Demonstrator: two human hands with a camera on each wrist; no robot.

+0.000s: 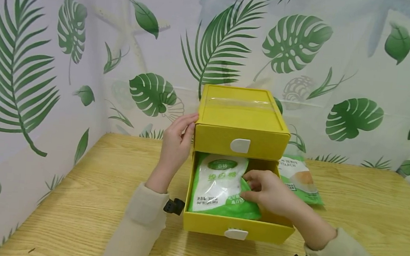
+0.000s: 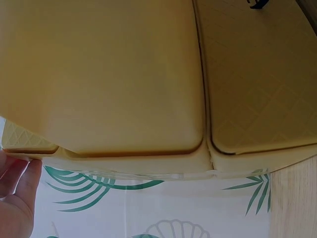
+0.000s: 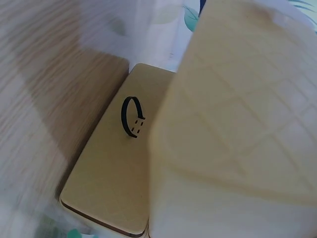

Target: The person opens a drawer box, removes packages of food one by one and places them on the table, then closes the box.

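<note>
A yellow two-drawer box (image 1: 240,141) stands on the table, its lower drawer (image 1: 204,223) pulled out. In that drawer lies a green and white bag of sugar (image 1: 218,186), printed with a 300 g weight. My right hand (image 1: 272,191) reaches into the drawer from the right and pinches the bag's right edge between thumb and fingers. My left hand (image 1: 178,142) rests its extended fingers against the left side of the upper drawer section. In the left wrist view, fingertips (image 2: 30,181) touch a tan box's edge. The right wrist view shows no hand.
A starch bag (image 1: 301,179) lies right of the box, partly hidden behind it. White tabs (image 1: 240,145) mark both drawer fronts. A leaf-patterned sheet (image 1: 227,44) hangs behind the wooden table (image 1: 121,169). A black loop (image 3: 132,116) sits on a tan panel.
</note>
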